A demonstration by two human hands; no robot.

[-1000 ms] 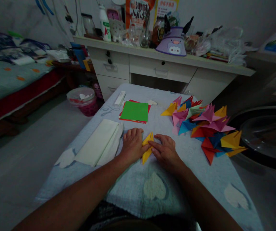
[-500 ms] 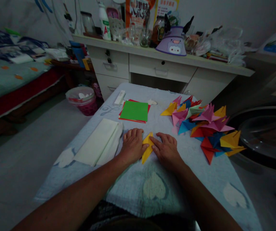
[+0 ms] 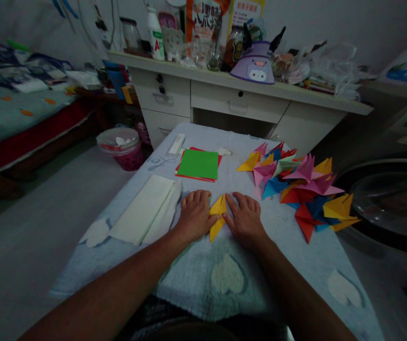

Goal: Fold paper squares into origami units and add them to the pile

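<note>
A small piece of folded yellow paper [image 3: 218, 222] lies on the cloth between my two hands, a slit showing near its top point. My left hand [image 3: 195, 212] rests at its left edge, thumb pressed on the paper and the other fingers curled against the cloth. On the other side, my right hand [image 3: 244, 217] lies palm down with its index finger and thumb apart. Their tips are at the paper's right edge. Beyond the hands sits a stack of square paper [image 3: 198, 164], green on top with red below. To the right is a pile of colourful folded paper shapes [image 3: 301, 187].
A folded white cloth or paper [image 3: 143, 208] lies left of my hands on the patterned tablecloth [image 3: 260, 289]. A narrow white box [image 3: 177, 145] is near the far left edge. Behind stands a cluttered desk [image 3: 221, 78]; a pink bin [image 3: 121, 147] is on the floor.
My right index finger has moved off the yellow paper to its right edge, and the right hand has opened slightly. The left thumb stays on the paper.
</note>
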